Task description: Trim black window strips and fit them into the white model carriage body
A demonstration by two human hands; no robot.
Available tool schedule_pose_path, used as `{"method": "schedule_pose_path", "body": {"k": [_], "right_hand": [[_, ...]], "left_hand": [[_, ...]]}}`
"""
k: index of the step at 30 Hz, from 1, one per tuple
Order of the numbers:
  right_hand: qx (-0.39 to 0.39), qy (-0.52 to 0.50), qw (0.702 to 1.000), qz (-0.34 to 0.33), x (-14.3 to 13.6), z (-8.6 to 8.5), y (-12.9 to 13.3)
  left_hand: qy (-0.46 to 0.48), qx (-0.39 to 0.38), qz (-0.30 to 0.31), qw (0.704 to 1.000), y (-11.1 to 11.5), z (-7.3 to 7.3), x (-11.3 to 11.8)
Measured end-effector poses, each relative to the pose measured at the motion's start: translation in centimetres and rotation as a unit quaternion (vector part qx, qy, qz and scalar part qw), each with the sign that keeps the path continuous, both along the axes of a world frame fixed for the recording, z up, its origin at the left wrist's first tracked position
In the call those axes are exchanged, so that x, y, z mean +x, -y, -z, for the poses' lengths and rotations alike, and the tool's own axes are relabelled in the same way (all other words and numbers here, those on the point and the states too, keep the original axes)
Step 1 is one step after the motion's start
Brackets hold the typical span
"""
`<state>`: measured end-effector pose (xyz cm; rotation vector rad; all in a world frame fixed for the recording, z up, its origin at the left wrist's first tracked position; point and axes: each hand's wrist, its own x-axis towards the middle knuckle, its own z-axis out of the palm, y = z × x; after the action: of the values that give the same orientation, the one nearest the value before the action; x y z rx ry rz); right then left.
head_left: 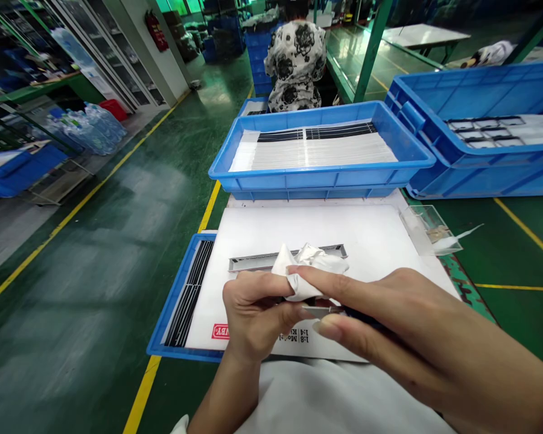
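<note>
Fingers curled, my left hand pinches a crumpled white cloth above the white board. My right hand reaches in from the right, its index finger pressed on the cloth. Between its thumb and fingers is what looks like a small knife, with a slim silver blade and a dark body mostly hidden by the hand. The blade's tip meets my left thumb. Something dark shows under the cloth, too covered to name. Just beyond, a long narrow grey frame lies on the board, partly behind the cloth.
A blue crate with rows of white and black strips stands behind the board. Another crate holds black strips at left; stacked crates are at right. A clear plastic box sits at the board's right edge. A person is ahead.
</note>
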<state>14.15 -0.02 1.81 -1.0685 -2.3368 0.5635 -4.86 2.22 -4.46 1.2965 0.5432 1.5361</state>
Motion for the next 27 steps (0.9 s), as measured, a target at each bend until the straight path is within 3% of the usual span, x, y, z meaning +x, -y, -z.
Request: {"method": "schedule_pose_path", "body": {"k": [27], "right_hand": [[-0.034, 0.002, 0.999, -0.006, -0.42, -0.14, 0.12]], "left_hand": [[0.000, -0.002, -0.007, 1.000, 0.40, 0.29, -0.49]]}}
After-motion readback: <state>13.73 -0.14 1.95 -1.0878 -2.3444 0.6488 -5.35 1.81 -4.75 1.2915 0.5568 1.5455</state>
